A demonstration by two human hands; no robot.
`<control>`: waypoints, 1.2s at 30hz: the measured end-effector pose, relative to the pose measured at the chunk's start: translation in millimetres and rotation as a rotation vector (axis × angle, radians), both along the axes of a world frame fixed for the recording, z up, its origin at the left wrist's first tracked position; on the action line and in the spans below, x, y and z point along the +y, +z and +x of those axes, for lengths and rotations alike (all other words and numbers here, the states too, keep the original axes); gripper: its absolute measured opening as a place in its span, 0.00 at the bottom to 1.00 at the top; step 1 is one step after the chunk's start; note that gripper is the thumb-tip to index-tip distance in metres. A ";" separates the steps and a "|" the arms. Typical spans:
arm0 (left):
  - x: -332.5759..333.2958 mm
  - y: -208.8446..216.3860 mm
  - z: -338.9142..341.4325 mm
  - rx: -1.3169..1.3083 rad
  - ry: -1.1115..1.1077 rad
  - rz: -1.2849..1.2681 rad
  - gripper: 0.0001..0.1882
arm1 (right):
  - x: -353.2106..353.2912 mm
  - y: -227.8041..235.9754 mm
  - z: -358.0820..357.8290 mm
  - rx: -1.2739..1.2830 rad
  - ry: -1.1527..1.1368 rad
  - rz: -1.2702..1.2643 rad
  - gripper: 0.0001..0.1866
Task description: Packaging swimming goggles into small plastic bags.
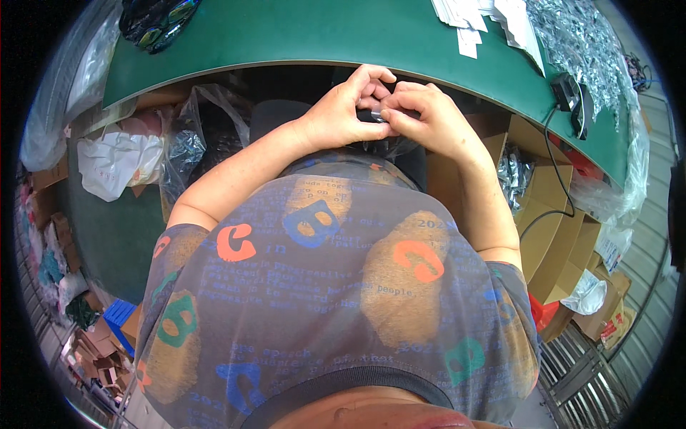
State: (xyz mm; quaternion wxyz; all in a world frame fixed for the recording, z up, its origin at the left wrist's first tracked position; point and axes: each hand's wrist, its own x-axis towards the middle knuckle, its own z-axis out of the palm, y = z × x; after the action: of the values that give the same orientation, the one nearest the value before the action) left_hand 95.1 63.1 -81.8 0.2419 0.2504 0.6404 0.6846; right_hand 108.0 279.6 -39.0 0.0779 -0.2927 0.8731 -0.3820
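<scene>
Green table [321, 32] across top; grey ribbed wall [659, 93] along right; slatted metal frame [586, 375] lower right.

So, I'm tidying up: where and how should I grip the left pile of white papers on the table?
Probably pinch the white papers at the narrow end, coming from the person's side, since it juts out toward them beyond the rest.

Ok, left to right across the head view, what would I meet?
Crumpled white plastic bag, translucent plastic bag with dark contents, bare left hand, bare right hand, black boxy device with a cord.
</scene>
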 end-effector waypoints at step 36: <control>-42.6 65.0 9.7 1.269 -0.155 -0.333 0.11 | 4.9 60.3 65.1 0.062 -0.035 0.038 0.06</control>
State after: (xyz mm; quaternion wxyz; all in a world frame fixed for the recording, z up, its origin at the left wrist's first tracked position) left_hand 104.8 20.5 -16.8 -0.0985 0.6097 0.7363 0.2765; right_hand 173.2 284.5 21.3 0.0497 -0.2877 0.8871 -0.3575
